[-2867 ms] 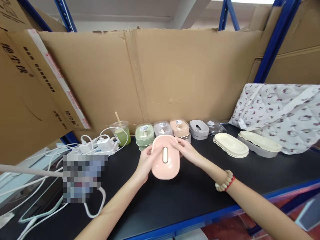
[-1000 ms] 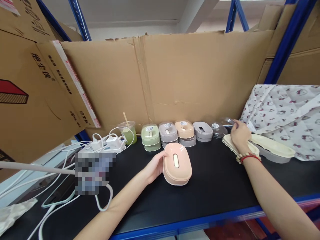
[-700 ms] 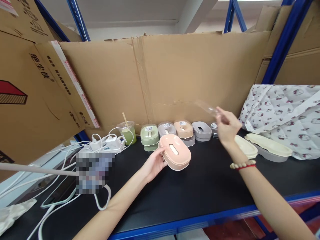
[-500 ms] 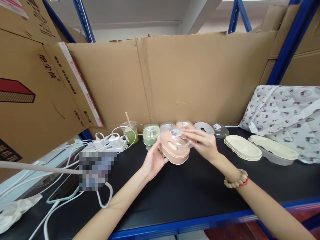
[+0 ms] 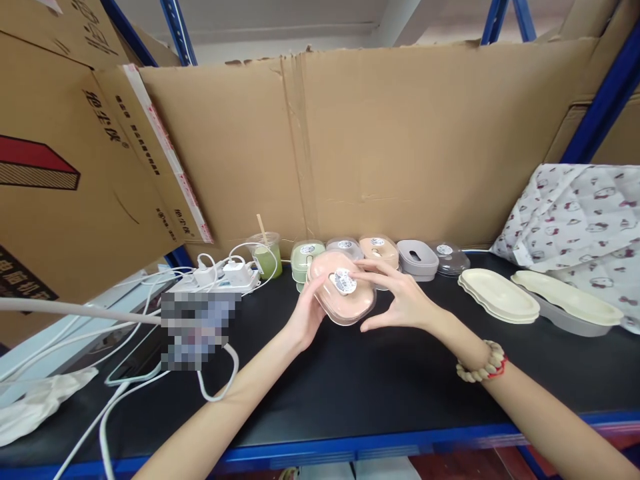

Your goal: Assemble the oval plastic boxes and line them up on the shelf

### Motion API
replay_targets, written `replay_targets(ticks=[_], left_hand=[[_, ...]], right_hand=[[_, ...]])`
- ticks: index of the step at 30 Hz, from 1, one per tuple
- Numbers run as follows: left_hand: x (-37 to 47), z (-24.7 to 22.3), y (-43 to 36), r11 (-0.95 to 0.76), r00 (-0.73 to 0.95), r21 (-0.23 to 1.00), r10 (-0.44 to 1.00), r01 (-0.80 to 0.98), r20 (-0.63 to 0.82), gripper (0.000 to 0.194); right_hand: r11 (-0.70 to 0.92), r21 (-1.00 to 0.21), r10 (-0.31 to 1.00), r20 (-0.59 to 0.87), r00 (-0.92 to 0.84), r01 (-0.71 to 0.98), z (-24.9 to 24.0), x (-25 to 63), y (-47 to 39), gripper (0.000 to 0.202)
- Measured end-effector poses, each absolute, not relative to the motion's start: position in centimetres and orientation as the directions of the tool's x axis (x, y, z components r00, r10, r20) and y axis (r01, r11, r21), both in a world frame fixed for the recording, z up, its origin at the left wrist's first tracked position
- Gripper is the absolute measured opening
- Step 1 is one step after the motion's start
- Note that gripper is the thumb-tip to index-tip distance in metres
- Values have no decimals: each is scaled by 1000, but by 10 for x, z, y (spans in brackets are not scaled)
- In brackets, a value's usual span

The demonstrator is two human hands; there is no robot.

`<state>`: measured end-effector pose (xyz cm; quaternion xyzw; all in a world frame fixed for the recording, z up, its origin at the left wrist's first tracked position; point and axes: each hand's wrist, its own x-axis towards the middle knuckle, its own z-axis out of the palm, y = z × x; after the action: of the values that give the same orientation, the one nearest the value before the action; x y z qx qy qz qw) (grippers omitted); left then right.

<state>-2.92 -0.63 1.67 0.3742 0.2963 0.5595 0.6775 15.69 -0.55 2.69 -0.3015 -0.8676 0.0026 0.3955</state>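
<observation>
A pink plastic box (image 5: 334, 308) with a clear lid is held up above the black table by my left hand (image 5: 306, 313), its fingers wrapped around the left side and underneath. The lid faces me, and a round printed sticker (image 5: 345, 281) is on it. My right hand (image 5: 400, 293) is beside the box with fingers stretched and thumb apart; its fingertips are at the lid's upper right, by the sticker. Behind stand a green box (image 5: 306, 257), a peach box (image 5: 380, 250) and a grey box (image 5: 419, 260). Another lidded box (image 5: 345, 248) is partly hidden.
A clear lid (image 5: 451, 260) lies to the right of the boxes. Cream oval pieces (image 5: 497, 293) and a grey tray (image 5: 570, 320) are farther right, near a patterned bag (image 5: 585, 227). To the left are a green drink cup (image 5: 267, 260), a power strip (image 5: 240, 283) and white cables.
The pink box has tilted so its lid faces me. My right hand's fingers have spread, with the thumb now away from the lid. The view has shifted slightly.
</observation>
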Motion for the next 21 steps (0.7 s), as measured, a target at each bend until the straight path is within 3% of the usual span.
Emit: replay_targets(ticks=[4, 7, 9, 12, 15, 21], left_hand=[[-32, 7, -3, -19, 181, 898, 977, -440, 109, 70], [-32, 0, -4, -89, 332, 927, 918, -363, 218, 74], [-31, -1, -5, -128, 385, 936, 887, -329, 256, 70], [-28, 1, -8, -194, 319, 943, 906, -272, 278, 62], [-26, 5, -9, -228, 255, 949, 925, -216, 281, 61], [-26, 5, -9, -251, 230, 952, 930, -172, 287, 57]], right_hand=[[619, -696, 785, 566, -253, 363, 20, 144, -4, 65], [456, -873, 886, 426, -185, 175, 17, 135, -4, 71], [429, -898, 892, 402, -208, 102, 17, 132, -4, 61], [460, -885, 872, 434, -227, 74, 16, 129, -5, 51], [494, -864, 860, 469, -204, 95, 13, 127, -7, 49], [430, -895, 895, 404, -189, 118, 15, 126, -11, 46]])
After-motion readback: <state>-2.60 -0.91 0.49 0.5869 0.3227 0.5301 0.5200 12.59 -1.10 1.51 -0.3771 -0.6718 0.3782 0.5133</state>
